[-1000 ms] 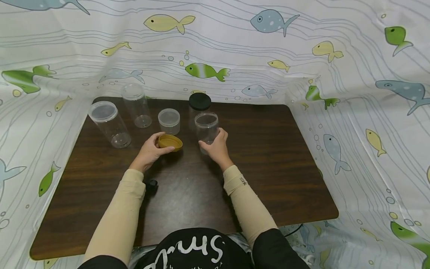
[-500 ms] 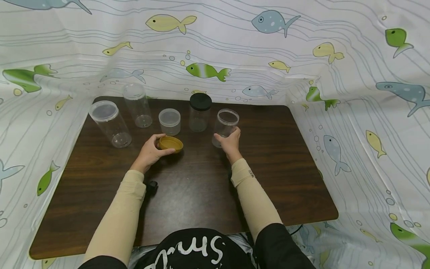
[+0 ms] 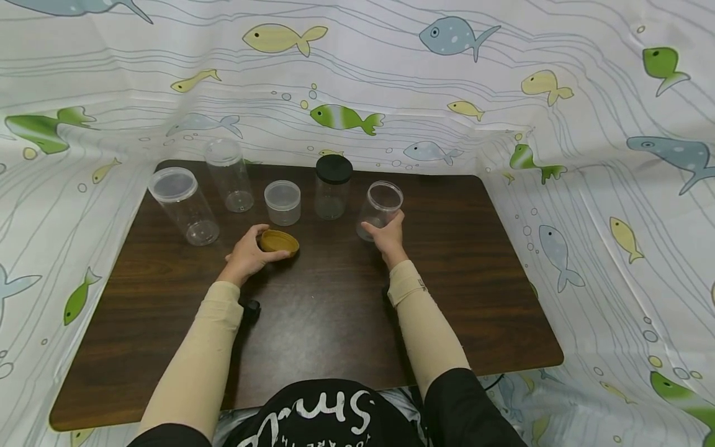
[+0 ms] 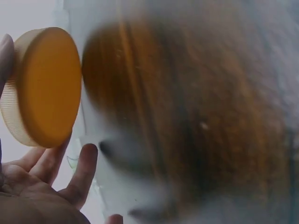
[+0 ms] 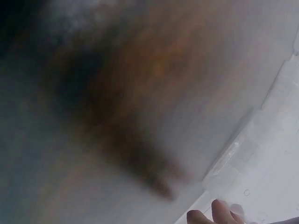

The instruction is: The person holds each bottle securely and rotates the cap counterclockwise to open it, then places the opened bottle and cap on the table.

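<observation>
Between thumb and fingers my left hand [image 3: 247, 256] holds a yellow screw lid [image 3: 279, 243], hollow side up and tilted. In the left wrist view the lid [image 4: 51, 88] appears from its flat top, ribbed around the side, with its edge right at the tabletop. Over on the right, my right hand [image 3: 387, 237] grips a clear plastic jar [image 3: 370, 214] without a lid, standing upright; its fingers wrap the far side and are partly hidden. Only a few fingertips [image 5: 219, 212] show in the right wrist view, beside a blurred table surface.
A clear jar with a black lid [image 3: 334, 169] stands left of the open jar. Further left are a short jar with a whitish lid [image 3: 282, 202] and two tall clear jars [image 3: 187, 214] [image 3: 229, 177]. All stand toward the back of the dark wooden table [image 3: 458, 279].
My right hand has carried the open jar rightward, away from in front of the black-lidded jar. My left hand has lowered slightly, and the yellow lid in it has tilted.
</observation>
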